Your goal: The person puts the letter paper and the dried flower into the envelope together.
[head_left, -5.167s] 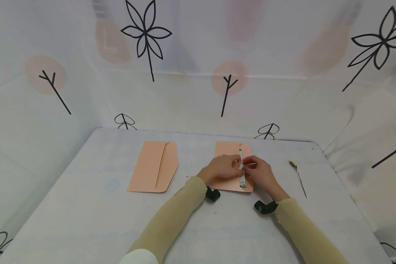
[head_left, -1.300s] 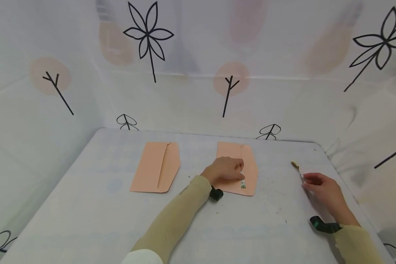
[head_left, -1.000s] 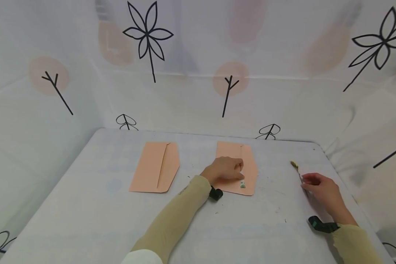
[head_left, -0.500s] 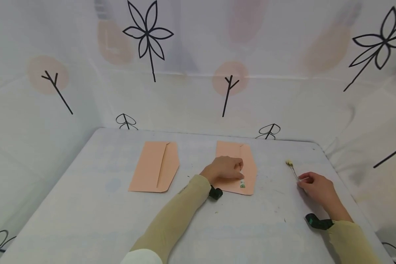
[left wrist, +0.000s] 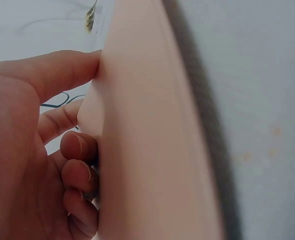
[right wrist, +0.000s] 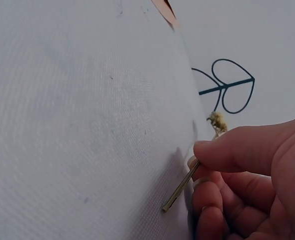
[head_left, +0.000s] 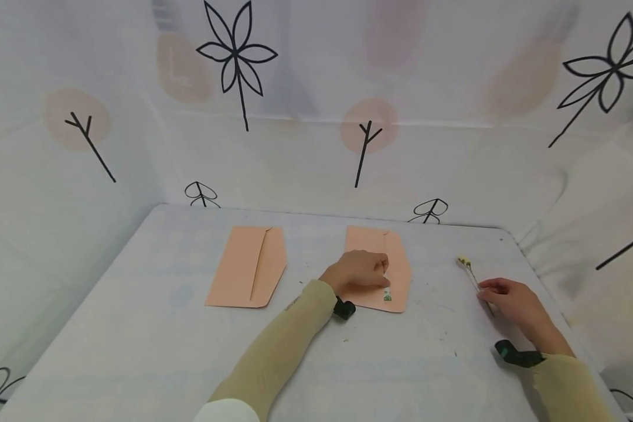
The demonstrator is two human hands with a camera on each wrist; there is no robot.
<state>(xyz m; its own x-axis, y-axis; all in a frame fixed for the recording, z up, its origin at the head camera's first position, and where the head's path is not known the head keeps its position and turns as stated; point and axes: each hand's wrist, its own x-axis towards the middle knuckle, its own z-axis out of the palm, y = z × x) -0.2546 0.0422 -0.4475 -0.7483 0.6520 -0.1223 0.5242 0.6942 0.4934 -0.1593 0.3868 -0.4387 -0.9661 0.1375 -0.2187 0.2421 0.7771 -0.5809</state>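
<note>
My left hand (head_left: pixel 358 271) holds the right-hand peach envelope (head_left: pixel 401 258) at its seam. In the left wrist view the thumb tip touches the peach paper (left wrist: pixel 147 125), and the other fingers are curled against it. Just below the thumb shows the end of a white strip with green marks (head_left: pixel 387 295); the hand hides the space above. Far to the right, my right hand (head_left: pixel 517 302) pinches the thin stem of a dried flower (head_left: pixel 469 269) between thumb and finger. The right wrist view shows the cut stem end (right wrist: pixel 175 195) beside the table and the yellowish flower head (right wrist: pixel 217 121) beyond the thumb.
A second peach envelope (head_left: pixel 242 269) lies flat to the left on the white table (head_left: pixel 137 351). Small dark crumbs are scattered on the surface. A white printed cloth (head_left: pixel 306 158) stands as a wall behind the table and along both sides.
My right hand has left the right-hand envelope and taken hold of the dried flower, whose head has shifted slightly left. The strip's upper end no longer shows. The left hand has barely moved.
</note>
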